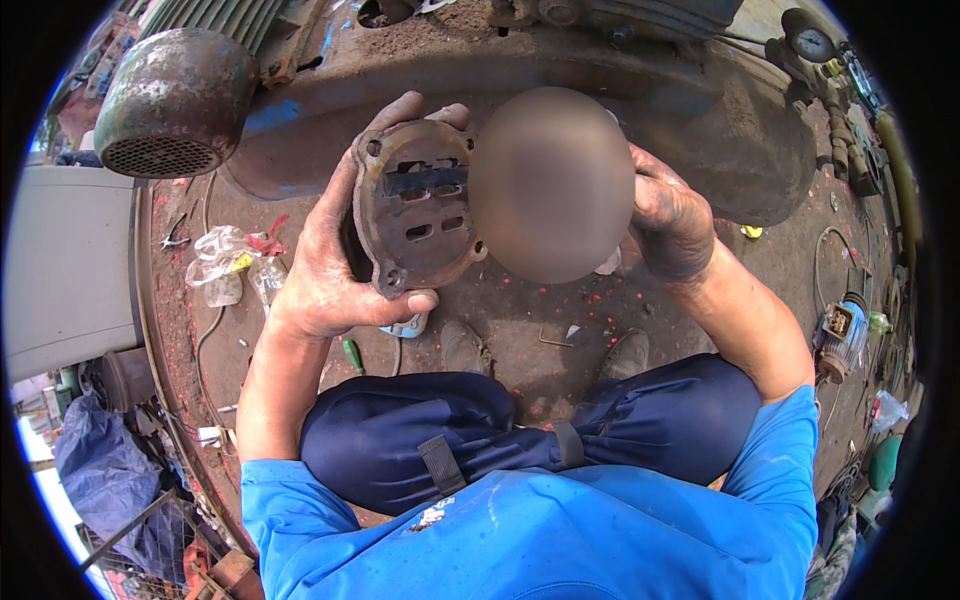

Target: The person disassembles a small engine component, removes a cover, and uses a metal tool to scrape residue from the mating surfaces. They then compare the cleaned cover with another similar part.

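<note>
My left hand (pixel 322 262) grips a round, dark metal valve plate (pixel 420 240) by its rim, fingers behind the far edge and thumb at the near edge. Bolt lugs with holes stand around its edge, and several slots pierce its face. My right hand (pixel 680 222) is raised at about the same height, its fingers curled in at the right edge of a blurred oval patch. Whatever this hand holds is hidden by the blur. Both hands are above the ground in front of my bent knees.
A rusty tank (pixel 690 130) lies ahead, with a green motor (pixel 175 105) at its far left. On the ground are a green-handled screwdriver (pixel 352 355), a hex key (pixel 556 338), pliers (pixel 174 232) and plastic bags (pixel 222 252). A blue motor (pixel 842 335) stands at the right.
</note>
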Tool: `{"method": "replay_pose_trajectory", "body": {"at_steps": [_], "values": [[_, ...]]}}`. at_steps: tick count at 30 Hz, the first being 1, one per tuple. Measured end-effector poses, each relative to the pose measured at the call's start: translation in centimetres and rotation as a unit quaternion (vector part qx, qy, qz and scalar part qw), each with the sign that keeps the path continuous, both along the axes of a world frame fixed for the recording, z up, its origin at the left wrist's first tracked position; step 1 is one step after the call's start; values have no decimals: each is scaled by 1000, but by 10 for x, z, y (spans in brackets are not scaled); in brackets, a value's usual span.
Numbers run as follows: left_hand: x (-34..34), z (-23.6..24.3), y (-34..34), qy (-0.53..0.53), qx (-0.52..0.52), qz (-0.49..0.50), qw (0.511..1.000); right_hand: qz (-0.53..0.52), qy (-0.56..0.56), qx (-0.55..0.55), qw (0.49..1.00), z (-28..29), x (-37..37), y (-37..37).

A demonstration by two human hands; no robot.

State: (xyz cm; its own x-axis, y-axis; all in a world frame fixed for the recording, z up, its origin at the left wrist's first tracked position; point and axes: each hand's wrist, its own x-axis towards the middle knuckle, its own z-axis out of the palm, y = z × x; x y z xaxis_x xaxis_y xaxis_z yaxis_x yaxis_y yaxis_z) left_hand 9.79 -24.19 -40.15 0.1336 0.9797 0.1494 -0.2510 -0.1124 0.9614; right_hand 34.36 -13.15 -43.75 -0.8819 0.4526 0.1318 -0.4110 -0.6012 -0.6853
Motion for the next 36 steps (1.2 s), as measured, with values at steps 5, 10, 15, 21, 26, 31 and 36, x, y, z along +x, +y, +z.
{"method": "replay_pose_trajectory", "body": {"at_steps": [5,10,15,21,26,31,36], "values": [[-1,0,-1,3,5,-1,1000,-1,-14,12,1000,1,1,0],[0,1,-3,6,14,0,1000,-5,-9,10,1000,3,-1,-3],[1,4,-6,0,6,4,1000,-1,-15,14,1000,4,-3,-4],[8,9,-7,20,-22,41,999,-6,-27,12,1000,7,-2,-6],[10,12,-9,32,-36,61,997,-10,-23,9,1000,6,-2,-6],[1,6,-8,10,7,4,1000,6,-26,23,999,9,-1,-5],[-5,5,-8,62,41,-6,997,10,-40,30,999,13,-1,-6]]}}
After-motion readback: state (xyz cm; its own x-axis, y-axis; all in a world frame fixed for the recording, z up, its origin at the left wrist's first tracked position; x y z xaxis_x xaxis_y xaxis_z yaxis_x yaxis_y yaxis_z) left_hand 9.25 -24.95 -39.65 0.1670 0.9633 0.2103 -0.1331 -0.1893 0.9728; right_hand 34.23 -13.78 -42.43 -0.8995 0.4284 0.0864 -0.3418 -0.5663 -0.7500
